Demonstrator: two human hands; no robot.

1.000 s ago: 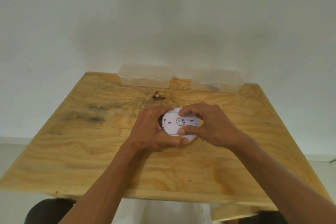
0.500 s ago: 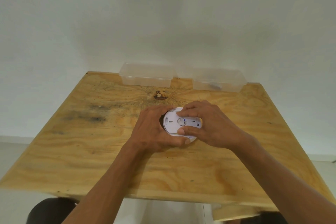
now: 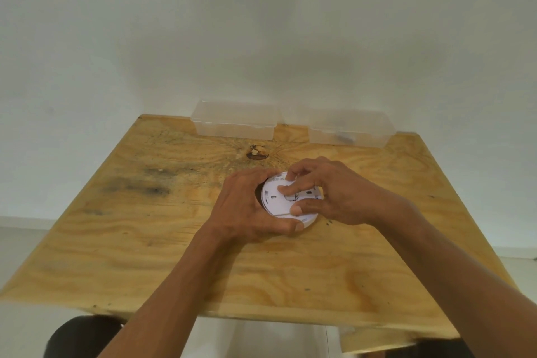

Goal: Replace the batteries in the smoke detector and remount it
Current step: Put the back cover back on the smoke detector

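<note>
Head view: the smoke detector (image 3: 279, 200) lies back-side up on the plywood table (image 3: 122, 241), near its middle and well apart from the two clear plastic boxes (image 3: 235, 122) at the far edge. My left hand (image 3: 247, 206) wraps the detector's left rim, thumb along the near edge and fingers curled over the far edge, clamped on the housing. My right hand (image 3: 331, 195) rests on the back plate, with its fingertips (image 3: 283, 189) pressing the raised centre and the thumb bearing on the plate's near side.

Judged step: twisting or prying the back plate to reach the battery compartment. No batteries are visible, so replacement is not yet done.

Risks from here:
- Slippage. The plate is smooth plastic; uneven finger pressure may let it skid instead of turn.
- Tab breakage. Forcing the wrong direction could snap the locking tabs.
- Housing rotation. A slack left-hand clamp would let the whole unit spin on the wood.
</note>
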